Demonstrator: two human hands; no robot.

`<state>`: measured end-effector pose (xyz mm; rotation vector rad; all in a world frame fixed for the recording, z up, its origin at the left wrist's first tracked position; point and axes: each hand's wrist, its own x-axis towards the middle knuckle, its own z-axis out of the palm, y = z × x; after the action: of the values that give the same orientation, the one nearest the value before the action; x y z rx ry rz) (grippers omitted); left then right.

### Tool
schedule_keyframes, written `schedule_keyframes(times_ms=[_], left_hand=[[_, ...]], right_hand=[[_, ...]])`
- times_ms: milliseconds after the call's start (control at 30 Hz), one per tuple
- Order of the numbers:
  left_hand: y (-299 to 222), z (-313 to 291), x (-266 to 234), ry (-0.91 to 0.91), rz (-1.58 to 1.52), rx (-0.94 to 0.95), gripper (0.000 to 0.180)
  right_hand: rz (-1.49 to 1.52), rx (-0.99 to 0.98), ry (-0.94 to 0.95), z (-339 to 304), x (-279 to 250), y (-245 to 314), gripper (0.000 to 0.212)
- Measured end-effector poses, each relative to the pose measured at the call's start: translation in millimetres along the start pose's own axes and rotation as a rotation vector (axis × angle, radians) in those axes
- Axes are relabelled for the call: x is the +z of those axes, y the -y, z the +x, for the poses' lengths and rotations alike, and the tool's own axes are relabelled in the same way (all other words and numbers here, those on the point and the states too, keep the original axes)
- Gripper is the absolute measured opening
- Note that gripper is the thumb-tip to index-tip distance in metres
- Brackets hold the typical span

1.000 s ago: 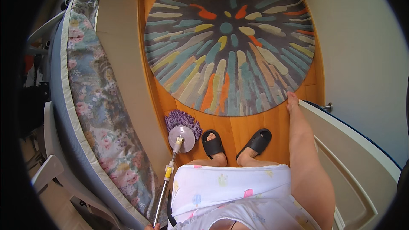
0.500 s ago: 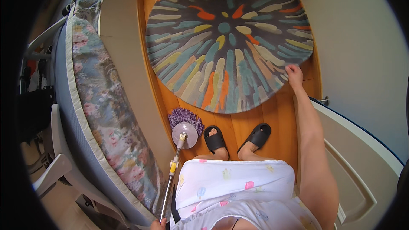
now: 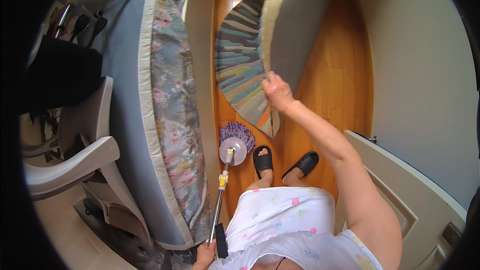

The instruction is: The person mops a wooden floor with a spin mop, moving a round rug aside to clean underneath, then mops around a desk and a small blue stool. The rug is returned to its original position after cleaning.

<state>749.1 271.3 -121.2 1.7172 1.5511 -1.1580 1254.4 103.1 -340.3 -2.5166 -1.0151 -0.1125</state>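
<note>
My right hand [image 3: 278,92] grips the edge of a round rug [image 3: 239,55], which is folded over on itself toward the left. The patterned side shows dark grey with teal, cream and orange streaks; the raised half shows its plain grey backing [image 3: 295,30]. Down at the lower edge, my left hand [image 3: 205,254] is closed around the metal handle of a mop [image 3: 217,210]. The mop's purple fringed head [image 3: 237,137], under a round translucent disc, rests on the floor just left of my feet.
A bed with a floral cover [image 3: 172,120] runs along the left, with a white chair [image 3: 95,150] beyond it. A white door [image 3: 400,190] stands at the right by a pale wall [image 3: 420,80]. Black slippers [image 3: 262,160] are on my feet on the wooden floor [image 3: 335,85].
My right hand has carried the rug's right edge up and to the left, so the flat rug is now folded and shows its backing. The left hand still holds the mop.
</note>
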Motion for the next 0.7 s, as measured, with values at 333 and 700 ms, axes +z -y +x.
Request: schedule_keyframes(times_ms=[333,700], left_hand=[[39,10,16,0.011,0.096,-0.044,0.046],[14,-34,-6,0.067,0.026,-0.185,0.045]], right_hand=[[0.005,-0.227,0.403,-26,164,101,0.016],[0.200,0.130,0.757,-78,139,97,0.018]])
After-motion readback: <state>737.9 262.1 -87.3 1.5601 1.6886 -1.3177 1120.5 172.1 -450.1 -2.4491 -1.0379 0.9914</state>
